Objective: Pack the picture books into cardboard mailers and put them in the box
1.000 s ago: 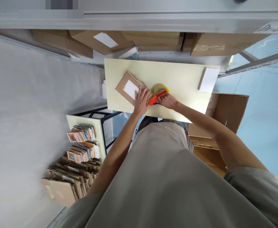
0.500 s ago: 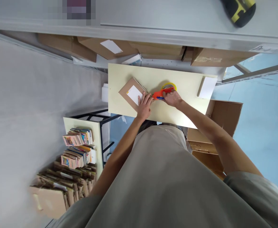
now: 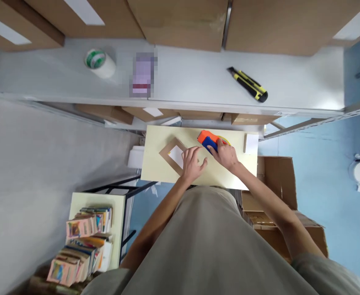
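The orange-and-blue tape dispenser (image 3: 208,140) sits near the far edge of the pale yellow table (image 3: 155,164), its yellow tape roll partly showing behind it. The right hand (image 3: 225,155) is closed around the dispenser's near end, so the tool juts out from the fingers toward the shelf. Just to the left, a flat brown cardboard parcel (image 3: 172,154) with a white label lies tilted on the tabletop. The left hand (image 3: 192,164) rests on its right corner with the fingers spread and flat, gripping nothing. A small white-topped packet (image 3: 251,144) lies at the table's right end. On the grey shelf (image 3: 198,82) above lie a yellow-and-black utility knife (image 3: 247,84) and a roll of tape (image 3: 99,62). Books (image 3: 84,241) stand on a lower stand to the left.
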Action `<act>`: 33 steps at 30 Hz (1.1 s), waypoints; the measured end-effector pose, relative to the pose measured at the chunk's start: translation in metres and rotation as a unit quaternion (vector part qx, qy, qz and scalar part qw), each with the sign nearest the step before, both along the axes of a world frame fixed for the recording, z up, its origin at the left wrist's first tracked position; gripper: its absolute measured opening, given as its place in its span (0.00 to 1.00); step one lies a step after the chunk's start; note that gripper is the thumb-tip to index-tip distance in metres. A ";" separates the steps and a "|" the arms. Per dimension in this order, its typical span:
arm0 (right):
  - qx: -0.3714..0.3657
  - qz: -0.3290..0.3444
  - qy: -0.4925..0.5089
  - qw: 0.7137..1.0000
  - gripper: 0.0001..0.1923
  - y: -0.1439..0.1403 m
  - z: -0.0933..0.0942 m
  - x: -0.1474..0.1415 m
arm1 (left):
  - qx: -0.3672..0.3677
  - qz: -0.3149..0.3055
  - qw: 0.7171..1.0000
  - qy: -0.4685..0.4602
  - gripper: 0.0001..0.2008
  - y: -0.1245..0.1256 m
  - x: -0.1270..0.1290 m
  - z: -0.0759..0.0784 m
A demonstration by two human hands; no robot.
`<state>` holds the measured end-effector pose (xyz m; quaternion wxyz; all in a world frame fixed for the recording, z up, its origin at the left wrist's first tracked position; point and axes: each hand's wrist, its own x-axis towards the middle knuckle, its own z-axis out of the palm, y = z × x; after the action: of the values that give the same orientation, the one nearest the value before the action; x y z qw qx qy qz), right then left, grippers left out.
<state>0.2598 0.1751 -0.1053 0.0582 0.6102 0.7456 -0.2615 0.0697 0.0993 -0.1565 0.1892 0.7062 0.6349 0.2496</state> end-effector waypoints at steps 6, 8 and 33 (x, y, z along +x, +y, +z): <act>0.206 -0.010 0.140 0.968 0.35 0.036 0.076 -0.025 | 0.226 -0.016 0.973 -0.049 0.28 0.077 -0.003 0.074; 0.261 0.004 0.151 0.954 0.36 0.061 0.093 -0.035 | 0.242 -0.003 0.969 -0.056 0.29 0.107 -0.007 0.092; -0.430 -0.343 0.355 0.756 0.44 -0.079 -0.097 -0.042 | -0.203 0.220 0.954 -0.016 0.40 0.041 -0.182 -0.081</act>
<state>0.2174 0.0963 -0.2023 -0.0476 0.5992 0.2631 -0.7546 -0.1123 0.1402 -0.2373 0.2788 0.4916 0.8090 0.1618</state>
